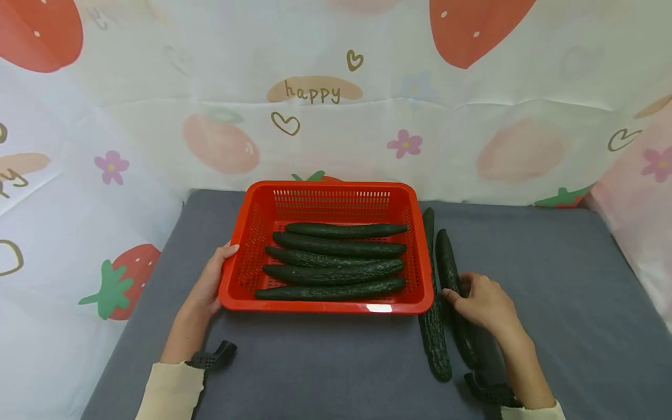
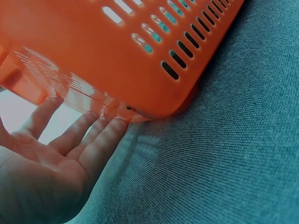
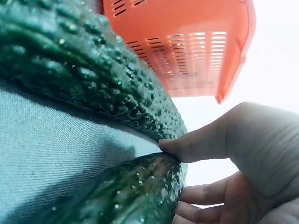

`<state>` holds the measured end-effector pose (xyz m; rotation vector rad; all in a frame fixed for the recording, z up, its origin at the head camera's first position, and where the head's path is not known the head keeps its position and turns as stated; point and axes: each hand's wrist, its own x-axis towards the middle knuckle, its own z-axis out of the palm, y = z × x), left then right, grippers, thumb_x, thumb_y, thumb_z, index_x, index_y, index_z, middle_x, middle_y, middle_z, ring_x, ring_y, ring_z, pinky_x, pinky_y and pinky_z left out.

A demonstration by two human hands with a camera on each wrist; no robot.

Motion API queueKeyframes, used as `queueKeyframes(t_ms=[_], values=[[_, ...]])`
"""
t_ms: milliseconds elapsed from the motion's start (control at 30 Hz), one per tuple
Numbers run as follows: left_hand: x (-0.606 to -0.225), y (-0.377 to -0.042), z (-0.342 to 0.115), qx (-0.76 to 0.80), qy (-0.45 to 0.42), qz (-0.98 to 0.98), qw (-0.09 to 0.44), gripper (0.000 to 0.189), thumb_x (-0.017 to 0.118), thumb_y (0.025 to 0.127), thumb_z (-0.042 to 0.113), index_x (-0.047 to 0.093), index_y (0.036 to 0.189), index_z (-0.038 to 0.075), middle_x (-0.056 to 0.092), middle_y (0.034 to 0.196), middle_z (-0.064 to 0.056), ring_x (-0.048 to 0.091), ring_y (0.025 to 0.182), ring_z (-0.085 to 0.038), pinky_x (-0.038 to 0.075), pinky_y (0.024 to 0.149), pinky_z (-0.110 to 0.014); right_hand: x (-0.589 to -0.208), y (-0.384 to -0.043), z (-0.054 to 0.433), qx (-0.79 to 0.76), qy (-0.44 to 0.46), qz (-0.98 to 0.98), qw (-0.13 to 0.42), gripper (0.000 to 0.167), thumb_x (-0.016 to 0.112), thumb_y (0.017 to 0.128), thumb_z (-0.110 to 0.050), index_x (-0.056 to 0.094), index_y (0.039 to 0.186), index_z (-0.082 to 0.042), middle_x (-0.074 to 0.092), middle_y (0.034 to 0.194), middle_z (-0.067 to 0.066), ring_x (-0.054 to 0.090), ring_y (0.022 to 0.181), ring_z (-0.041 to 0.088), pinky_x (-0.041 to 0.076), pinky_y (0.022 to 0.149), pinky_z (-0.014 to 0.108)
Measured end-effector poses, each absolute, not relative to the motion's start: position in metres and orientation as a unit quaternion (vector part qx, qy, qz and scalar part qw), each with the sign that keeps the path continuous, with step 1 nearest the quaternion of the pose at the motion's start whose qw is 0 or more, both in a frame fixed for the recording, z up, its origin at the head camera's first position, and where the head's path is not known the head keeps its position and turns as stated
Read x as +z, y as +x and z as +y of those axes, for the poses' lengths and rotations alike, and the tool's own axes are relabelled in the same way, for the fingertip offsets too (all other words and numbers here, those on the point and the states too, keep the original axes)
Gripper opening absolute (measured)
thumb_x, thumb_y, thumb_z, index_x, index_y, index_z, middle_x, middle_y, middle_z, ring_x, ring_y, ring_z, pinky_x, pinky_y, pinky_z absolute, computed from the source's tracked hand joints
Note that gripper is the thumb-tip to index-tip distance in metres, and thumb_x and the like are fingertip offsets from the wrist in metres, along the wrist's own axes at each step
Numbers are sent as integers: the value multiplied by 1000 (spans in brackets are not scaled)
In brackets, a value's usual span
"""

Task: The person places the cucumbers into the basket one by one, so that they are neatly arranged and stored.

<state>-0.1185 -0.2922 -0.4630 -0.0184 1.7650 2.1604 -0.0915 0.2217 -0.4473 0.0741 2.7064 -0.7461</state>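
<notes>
Right grip [image 1: 485,300] clamped round outer cucumber [image 1: 447,265], left grip [image 1: 211,275] pinching basket [image 1: 315,307]; I judge inner cucumber [image 1: 436,344] may get knocked, right thumb [image 3: 175,147] sitting in narrow gap.

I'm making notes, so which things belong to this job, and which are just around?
Seemingly part of the job:
red basket, touched by the left hand
five cucumbers inside it
outer cucumber held by the right hand
inner cucumber beside the basket

Apparently just surroundings:
gray cloth
patterned curtain
black wrist straps
</notes>
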Motion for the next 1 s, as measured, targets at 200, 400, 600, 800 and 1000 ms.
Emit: queueKeyframes(t_ms=[200,400,600,800,1000], values=[[-464,-119,-293,762,-21,624,175,50,35,113,42,30,158,21,63,128,8,67,109,-5,61,94,-25,-450,-94,225,-291,33,940,177,65,62,103,-36,52,143,14,65,131,38,68,110,50,58,85,59],[-466,-119,-293,762,-17,624,173,48,35,113,42,32,156,21,64,126,7,69,107,-6,62,92,-26,-450,-96,230,-295,36,936,189,66,60,104,-36,49,145,15,59,139,40,62,122,56,56,93,62],[-464,-121,-291,761,-21,625,172,44,35,113,40,35,153,21,66,124,8,69,106,-6,62,91,-26,-450,-96,236,-328,40,921,207,69,57,108,-38,44,149,16,54,145,41,58,128,56,56,96,61],[-465,-122,-289,762,-1,626,166,38,35,113,39,40,146,22,66,122,7,68,104,-6,61,89,-25,-452,-96,241,-366,39,907,206,70,58,108,-37,41,150,17,53,145,41,59,127,52,57,95,56],[-466,-120,-292,761,1,628,164,35,35,113,40,42,144,24,66,120,7,69,101,-6,62,87,-26,-446,-94,240,-402,34,895,188,70,61,107,-36,41,151,14,54,141,34,57,129,49,58,94,52]])
